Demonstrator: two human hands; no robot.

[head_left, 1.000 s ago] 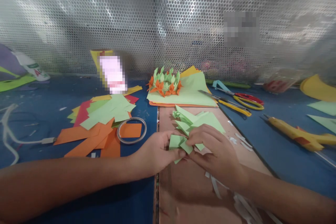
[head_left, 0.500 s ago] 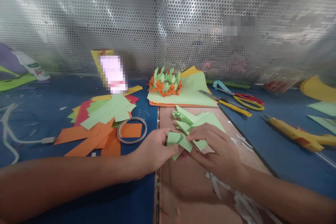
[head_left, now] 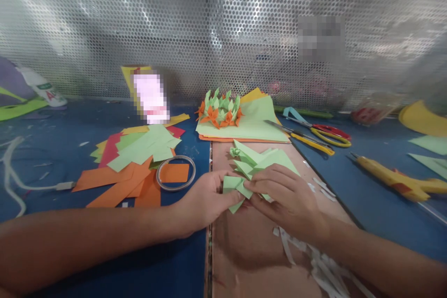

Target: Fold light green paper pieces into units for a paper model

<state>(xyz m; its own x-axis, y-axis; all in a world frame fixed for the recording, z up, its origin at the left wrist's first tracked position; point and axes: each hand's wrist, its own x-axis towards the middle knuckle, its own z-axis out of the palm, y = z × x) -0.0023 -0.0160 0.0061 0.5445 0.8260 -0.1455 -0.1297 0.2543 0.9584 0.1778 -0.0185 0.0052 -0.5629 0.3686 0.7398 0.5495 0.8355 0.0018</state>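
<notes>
Between my two hands is a small folded piece of light green paper [head_left: 231, 185], raised a little over the brown board [head_left: 244, 251]. My left hand [head_left: 206, 202] pinches its left side, thumb in front and fingers behind. My right hand [head_left: 288, 198] grips the right end, with thumb and fingertips pressed together on a fold. Just behind the hands lies a heap of folded green paper pieces [head_left: 275, 158], partly covered by my right fingers. A ring of folded orange and green paper flowers [head_left: 220, 111] stands farther back on a stack of coloured sheets [head_left: 258, 121].
Left are orange paper strips [head_left: 118, 181], green strips [head_left: 143, 146] and a tape roll [head_left: 158, 177]. Right lie scissors [head_left: 330, 137], a yellow-handled cutter [head_left: 310, 143] and a yellow glue gun [head_left: 394, 177]. A perforated metal sheet [head_left: 223, 23] rises behind. White scraps [head_left: 324, 270] litter the board.
My right fingers have shifted slightly left over the folded green paper, and its right end now shows less. My left hand keeps its hold, and the other things stay put.
</notes>
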